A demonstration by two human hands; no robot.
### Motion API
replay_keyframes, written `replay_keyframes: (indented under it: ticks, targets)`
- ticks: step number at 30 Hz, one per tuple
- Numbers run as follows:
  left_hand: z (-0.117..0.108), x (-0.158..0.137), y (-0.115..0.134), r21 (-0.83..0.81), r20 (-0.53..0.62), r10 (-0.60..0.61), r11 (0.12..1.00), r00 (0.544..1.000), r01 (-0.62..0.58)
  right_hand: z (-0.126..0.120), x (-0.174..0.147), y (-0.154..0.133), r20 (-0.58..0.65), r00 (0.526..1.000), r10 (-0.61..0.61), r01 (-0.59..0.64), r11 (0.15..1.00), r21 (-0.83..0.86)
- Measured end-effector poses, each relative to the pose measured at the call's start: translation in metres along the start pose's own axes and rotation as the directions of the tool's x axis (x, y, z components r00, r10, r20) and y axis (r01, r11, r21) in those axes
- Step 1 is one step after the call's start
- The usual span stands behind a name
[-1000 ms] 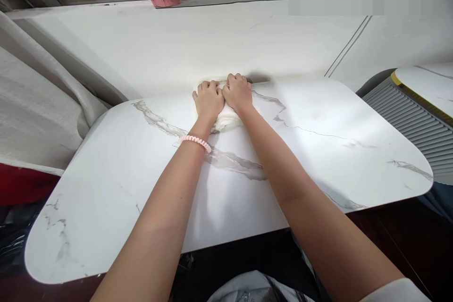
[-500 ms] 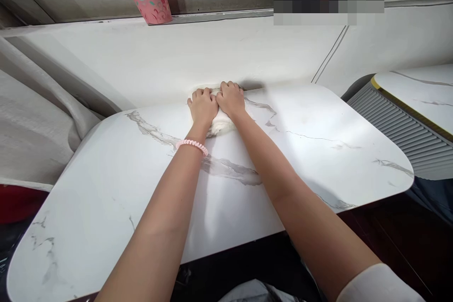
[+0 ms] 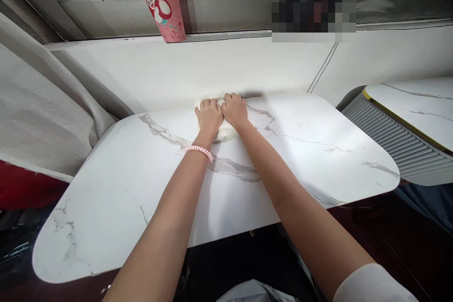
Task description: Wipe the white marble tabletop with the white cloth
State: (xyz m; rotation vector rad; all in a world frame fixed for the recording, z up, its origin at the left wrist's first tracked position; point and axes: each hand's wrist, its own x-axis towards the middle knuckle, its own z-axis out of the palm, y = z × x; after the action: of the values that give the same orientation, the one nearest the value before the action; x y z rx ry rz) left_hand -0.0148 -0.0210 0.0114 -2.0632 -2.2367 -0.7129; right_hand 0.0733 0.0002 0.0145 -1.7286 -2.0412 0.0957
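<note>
Both hands press side by side on a crumpled white cloth (image 3: 226,133) at the far edge of the marble-patterned tabletop (image 3: 106,198). My left hand (image 3: 209,115) lies over the cloth's left part with its fingers bent onto it; a pink coiled band (image 3: 198,151) circles that wrist. Touching it thumb to thumb, my right hand (image 3: 235,108) has its fingers curled over the cloth's right part. Most of the cloth is hidden beneath the palms, and its edges show around and between the hands.
A pink patterned paper cup (image 3: 161,4) stands on the window ledge above the white wall (image 3: 247,63). Pale curtain cloth (image 3: 46,104) hangs at the left. At the right is another marble-patterned table (image 3: 421,104) with a ribbed grey side.
The view has tilted upward and shifted, so the table and cup appear lower in it. Both hands stay on the cloth at nearly the same spot on the table.
</note>
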Motion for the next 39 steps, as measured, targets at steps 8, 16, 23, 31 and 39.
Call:
replay_keyframes:
  ticks: [8,16,23,31,39]
  targets:
    - [-0.006,-0.026,0.005,0.019,-0.004,0.018,1.0,1.0,-0.018,-0.007,-0.026,0.0,-0.014,1.0,0.026,-0.025,0.999,0.04]
    - [-0.016,-0.062,0.013,0.002,0.009,0.03,1.0,1.0,-0.03,-0.023,-0.064,0.001,-0.001,0.999,0.042,-0.042,0.999,0.026]
    - [-0.025,-0.099,0.022,-0.012,0.022,0.038,0.999,0.999,-0.038,-0.037,-0.103,0.004,0.003,0.999,0.049,-0.05,0.999,0.008]
    - [-0.035,-0.143,0.035,-0.045,0.033,0.016,0.999,0.999,-0.014,-0.047,-0.144,0.009,-0.038,0.999,0.027,-0.027,1.0,0.003]
    - [-0.043,-0.164,0.042,-0.042,0.038,0.003,0.999,0.999,-0.001,-0.058,-0.164,0.009,-0.051,0.999,0.012,-0.013,1.0,-0.029]
